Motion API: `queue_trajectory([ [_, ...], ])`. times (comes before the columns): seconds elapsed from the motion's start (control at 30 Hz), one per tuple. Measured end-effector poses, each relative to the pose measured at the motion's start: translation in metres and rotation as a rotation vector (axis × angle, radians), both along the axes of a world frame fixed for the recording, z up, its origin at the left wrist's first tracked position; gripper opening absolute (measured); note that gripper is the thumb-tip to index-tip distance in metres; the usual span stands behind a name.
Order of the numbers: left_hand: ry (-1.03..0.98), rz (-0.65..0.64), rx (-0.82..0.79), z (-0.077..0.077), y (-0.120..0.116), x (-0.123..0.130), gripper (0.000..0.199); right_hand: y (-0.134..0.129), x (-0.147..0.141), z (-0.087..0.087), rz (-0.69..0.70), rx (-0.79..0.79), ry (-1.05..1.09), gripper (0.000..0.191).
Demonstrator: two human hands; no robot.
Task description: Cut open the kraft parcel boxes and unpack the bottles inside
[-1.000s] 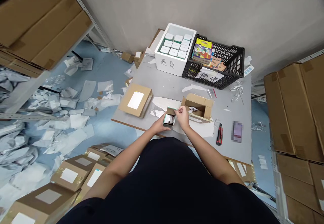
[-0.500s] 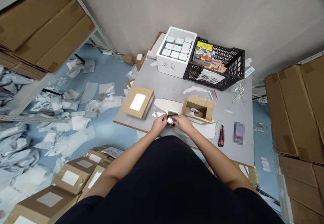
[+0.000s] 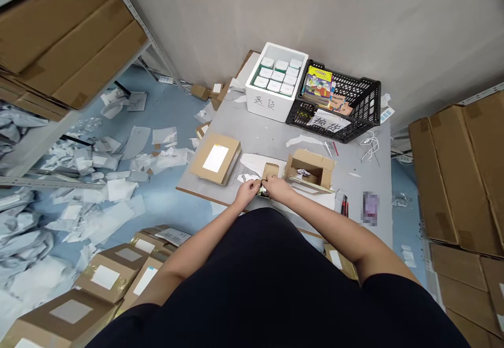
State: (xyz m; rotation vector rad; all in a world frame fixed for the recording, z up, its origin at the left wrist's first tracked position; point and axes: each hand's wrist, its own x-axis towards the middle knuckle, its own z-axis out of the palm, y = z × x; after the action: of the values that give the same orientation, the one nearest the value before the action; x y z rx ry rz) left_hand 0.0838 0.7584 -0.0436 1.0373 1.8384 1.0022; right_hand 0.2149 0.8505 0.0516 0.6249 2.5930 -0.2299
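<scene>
A small carton stands at the table's near edge with its brown flap (image 3: 271,170) raised on the far side. Something shiny shows inside it, too small to make out. At the carton's left side, my left hand (image 3: 246,192) is closed on its edge. My right hand (image 3: 277,188) reaches over the carton from the right, fingers pinched at its top near the flap's base, hiding much of the opening. White paper (image 3: 254,162) lies under and behind the carton. Just to the right sits an open cardboard box (image 3: 311,185) with crumpled material inside.
A closed parcel (image 3: 216,158) lies to the left. Behind stand a white foam box (image 3: 264,105) of small cartons and a black crate (image 3: 358,96) with books. A red-black utility knife (image 3: 345,206) and a cable (image 3: 369,146) lie right. Boxes and paper scraps cover the floor.
My right hand has moved over the carton and now covers the round shiny item seen before. The carton's flap stands higher, its brown inner face showing.
</scene>
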Motion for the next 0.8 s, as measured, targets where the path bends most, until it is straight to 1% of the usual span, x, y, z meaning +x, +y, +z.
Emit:
queue_trajectory([
  [0.1,0.045,0.013,-0.016,0.004,-0.001,0.002,0.027,0.007,0.005,0.003,0.113,-0.049,0.041,0.036],
  [0.2,0.066,0.03,-0.034,0.009,0.0,0.003,0.028,0.01,0.01,0.01,0.183,-0.071,0.092,0.041],
  [0.3,0.001,0.041,-0.031,0.011,0.0,-0.001,0.026,0.012,0.014,0.017,0.2,-0.084,0.165,0.049],
  [0.37,-0.057,0.027,-0.026,0.01,0.0,-0.003,0.027,0.014,0.016,0.023,0.177,-0.106,0.22,0.053],
  [0.47,-0.091,0.005,-0.024,0.009,0.001,-0.005,0.028,0.015,0.023,0.035,0.086,-0.16,0.349,0.055],
  [0.57,-0.1,-0.004,-0.006,0.011,0.004,-0.006,0.031,0.015,0.035,0.05,-0.046,-0.214,0.546,0.06],
  [0.67,-0.05,0.005,0.016,0.014,0.008,-0.006,0.029,0.014,0.05,0.065,-0.209,-0.253,0.778,0.062],
  [0.8,0.018,0.001,-0.011,0.014,0.012,-0.004,0.025,0.009,0.068,0.081,-0.46,-0.293,1.126,0.058],
])
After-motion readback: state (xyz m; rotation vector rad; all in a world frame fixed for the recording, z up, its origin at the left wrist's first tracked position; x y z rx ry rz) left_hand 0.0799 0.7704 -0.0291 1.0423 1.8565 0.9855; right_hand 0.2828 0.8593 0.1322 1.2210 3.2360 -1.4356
